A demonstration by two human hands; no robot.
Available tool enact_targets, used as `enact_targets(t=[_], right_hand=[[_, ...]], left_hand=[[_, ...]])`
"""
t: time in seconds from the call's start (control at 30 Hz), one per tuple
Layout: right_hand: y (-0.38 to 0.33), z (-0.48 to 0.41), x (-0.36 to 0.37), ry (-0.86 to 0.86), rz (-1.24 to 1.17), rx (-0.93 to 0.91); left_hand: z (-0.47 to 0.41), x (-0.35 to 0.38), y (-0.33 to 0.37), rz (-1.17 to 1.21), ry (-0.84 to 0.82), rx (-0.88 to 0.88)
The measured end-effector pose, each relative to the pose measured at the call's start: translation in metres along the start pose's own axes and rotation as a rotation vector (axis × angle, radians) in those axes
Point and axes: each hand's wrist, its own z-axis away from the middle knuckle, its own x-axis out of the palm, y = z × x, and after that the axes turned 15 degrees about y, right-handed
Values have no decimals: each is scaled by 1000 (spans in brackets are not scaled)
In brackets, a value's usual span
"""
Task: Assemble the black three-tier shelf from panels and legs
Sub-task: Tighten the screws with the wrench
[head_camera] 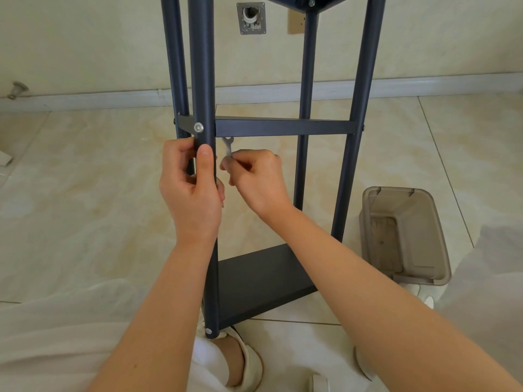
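Observation:
The black shelf stands upright on the floor in front of me, with its middle panel [283, 126] and bottom panel [263, 284] fixed between dark round legs. My left hand [192, 190] grips the near front leg [201, 66] just below a silver bolt [198, 127]. My right hand [256, 182] pinches a small flat silver wrench [227, 145], whose head reaches up under the front edge of the middle panel beside that leg. A second bolt [208, 331] shows at the leg's foot.
A translucent grey plastic bin [404, 236] lies on the tiled floor to the right of the shelf. The wall and baseboard [85, 99] run behind. My legs in light trousers and slippers are at the bottom of the view.

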Motion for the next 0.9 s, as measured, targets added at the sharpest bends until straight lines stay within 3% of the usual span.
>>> enact_targets(t=[0.27,0.6,0.9], right_hand=[[-15,3,-12,-117,60,59],[-27,-4,-23,-76,95,54],[-27,-6,-14,-19,144,-58]], left_hand=[[1,1,0,-18,17,13],[2,5,5,4,6,-33],[1,4,3,1,14,-28]])
